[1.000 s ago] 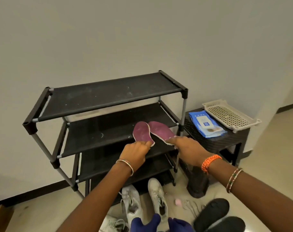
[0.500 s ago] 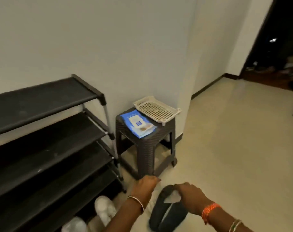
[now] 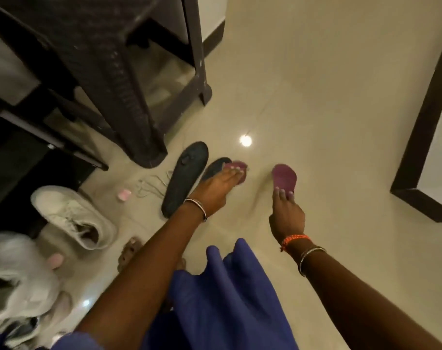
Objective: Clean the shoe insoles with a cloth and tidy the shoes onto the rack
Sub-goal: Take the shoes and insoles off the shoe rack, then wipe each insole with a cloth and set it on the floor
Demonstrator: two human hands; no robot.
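My left hand (image 3: 213,189) holds one purple insole (image 3: 238,165) low over the floor, just above the tip of a dark insole (image 3: 216,168); my fingers cover most of the purple one. My right hand (image 3: 285,210) pinches the second purple insole (image 3: 284,176) by its heel end, its toe pointing away from me. Both purple insoles hang close to the cream floor tiles. A longer dark insole (image 3: 186,176) lies flat on the floor left of my left hand.
A dark woven stool (image 3: 119,79) stands at the upper left, with the black shoe rack (image 3: 25,137) beside it. White sneakers (image 3: 71,215) and loose laces (image 3: 149,185) lie on the floor at left. A dark door frame (image 3: 422,122) runs along the right.
Both hands have carried the purple insoles from the rack's shelf down toward the floor. My view has swung from the rack and stool down onto the tiles.
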